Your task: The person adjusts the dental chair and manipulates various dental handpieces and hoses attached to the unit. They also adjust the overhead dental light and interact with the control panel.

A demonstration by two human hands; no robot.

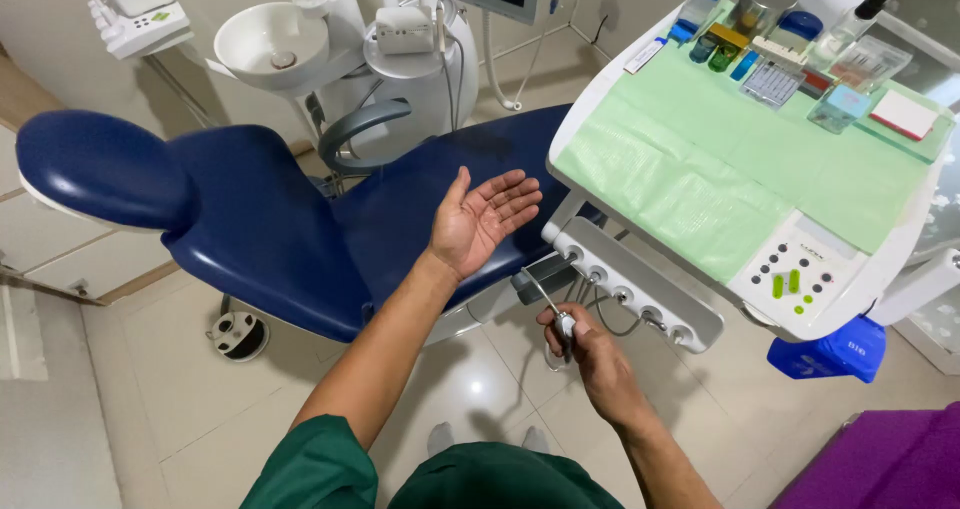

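My left hand (482,219) is held palm up with fingers spread, empty, over the seat of a dark blue dental chair (260,214). Lower down, my right hand (588,347) is closed around a slim silver dental handpiece (553,311) whose thin tip points up and to the left. The handpiece hangs by its hose just below the row of instrument holders (630,294) on the front edge of the white tray unit (600,89). Both forearms come out of dark green sleeves.
The tray unit carries a light green paper sheet (700,169), small bottles and boxes at the back (790,39), and a button panel (795,274). A white spittoon bowl (270,39) stands behind the chair. A blue box (830,351) and a purple surface (880,464) are at right.
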